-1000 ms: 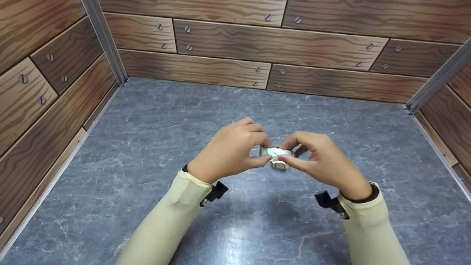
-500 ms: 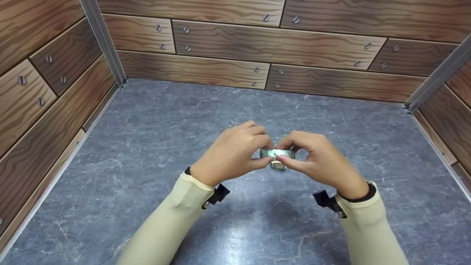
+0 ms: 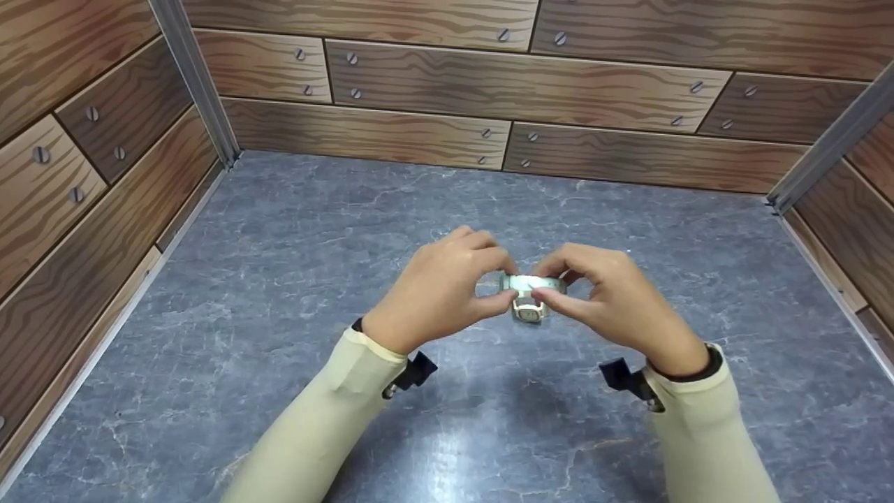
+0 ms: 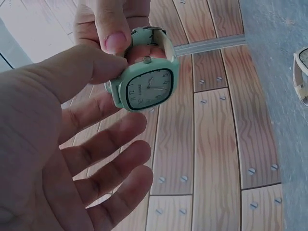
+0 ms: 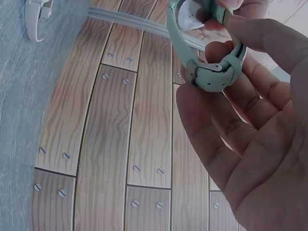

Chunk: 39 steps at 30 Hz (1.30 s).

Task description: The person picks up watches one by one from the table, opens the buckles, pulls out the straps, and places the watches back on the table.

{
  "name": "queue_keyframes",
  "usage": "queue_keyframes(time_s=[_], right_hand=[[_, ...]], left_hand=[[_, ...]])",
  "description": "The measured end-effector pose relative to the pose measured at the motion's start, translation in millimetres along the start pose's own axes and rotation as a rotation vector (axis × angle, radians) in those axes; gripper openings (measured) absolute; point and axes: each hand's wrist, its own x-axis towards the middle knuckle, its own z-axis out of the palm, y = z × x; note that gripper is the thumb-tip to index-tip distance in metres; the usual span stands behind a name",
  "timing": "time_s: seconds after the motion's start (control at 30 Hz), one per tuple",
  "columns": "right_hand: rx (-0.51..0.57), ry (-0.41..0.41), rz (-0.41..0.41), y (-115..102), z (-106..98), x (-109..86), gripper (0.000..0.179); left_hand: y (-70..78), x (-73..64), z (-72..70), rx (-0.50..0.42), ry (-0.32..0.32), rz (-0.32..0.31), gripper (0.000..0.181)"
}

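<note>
Both hands hold a mint-green wristwatch point(image 3: 529, 283) above the table. My left hand point(image 3: 454, 283) pinches it beside the case between thumb and forefinger; the other fingers spread loosely in the left wrist view. The squarish dial point(image 4: 149, 89) and crown face that camera. My right hand point(image 3: 607, 297) pinches the strap with its thumb and fingers. In the right wrist view the strap point(image 5: 211, 79) forms a loop, its end passed through the buckle and keeper. A second, cream wristwatch point(image 3: 529, 314) sits on the table just below the green one in the head view.
A blue-grey marbled tabletop point(image 3: 335, 209) lies under the hands. Wood-patterned panels point(image 3: 419, 77) wall the back and both sides, with grey metal posts point(image 3: 199, 84) in the corners. Small black cameras point(image 3: 417, 370) are worn at the wrists.
The green watch has risen slightly in the head view, showing more of the cream watch beneath. My right thumb has shifted a little to the right along the strap.
</note>
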Motion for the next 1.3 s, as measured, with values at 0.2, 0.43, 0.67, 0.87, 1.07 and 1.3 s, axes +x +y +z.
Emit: queue_keyframes(time_s=[0.2, 0.43, 0.67, 0.87, 1.07, 1.3], right_hand=[[-0.027, 0.017, 0.033, 3.1, -2.0, 0.7, 0.016], [-0.059, 0.07, 0.087, 5.0, -7.6, -2.1, 0.02], [-0.059, 0.062, 0.053, 1.8, -7.8, -1.6, 0.017], [-0.072, 0.042, 0.018, 0.4, -6.7, -0.4, 0.019], [-0.065, -0.006, -0.043, 0.4, -2.9, 0.6, 0.022], [-0.048, -0.024, -0.052, 1.0, -2.7, -1.2, 0.021]], left_hand=[[-3.6, 0.5, -1.7, -0.005, 0.035, -0.001, 0.011], [-7.1, -0.7, -4.8, -0.043, 0.09, -0.026, 0.01], [-5.1, -0.1, -2.8, -0.013, 0.024, 0.013, 0.012], [-6.0, -0.3, -1.3, -0.039, -0.017, 0.028, 0.016], [-3.9, -0.3, -1.2, -0.097, -0.059, -0.017, 0.026], [-1.1, 0.8, 0.7, -0.094, -0.098, 0.006, 0.013]])
